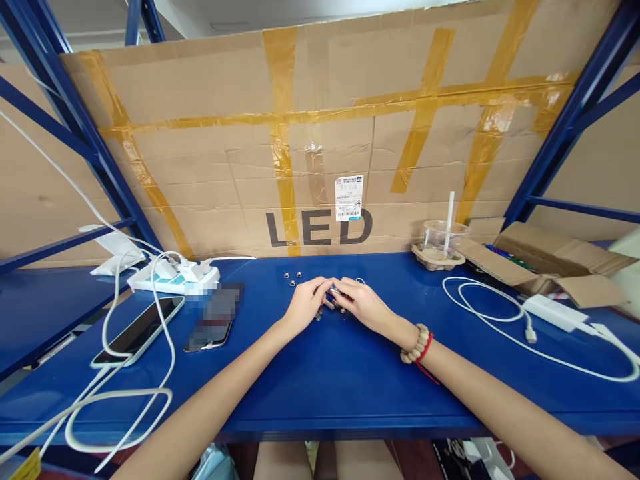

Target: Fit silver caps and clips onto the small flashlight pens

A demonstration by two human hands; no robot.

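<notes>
Both my hands meet at the middle of the blue shelf surface (320, 373). My left hand (305, 303) and my right hand (361, 303) pinch a small blue and silver part (333, 292) between their fingertips. The part is too small to name. A few small metal pieces (293, 277) lie just behind my left hand, and a couple more small metal pieces (330, 309) rest under my fingers. My right wrist wears a bead bracelet (417, 343) with a red cord.
Left: a white power strip (170, 279) with plugs and white cables (120, 400), a phone (137, 330), a second dark phone (213, 327). Right: a plastic cup with straw (444, 241) in a paper holder, an open cardboard box (540, 257), a white charger and cable (555, 312). A taped cardboard sheet (320, 147) stands behind.
</notes>
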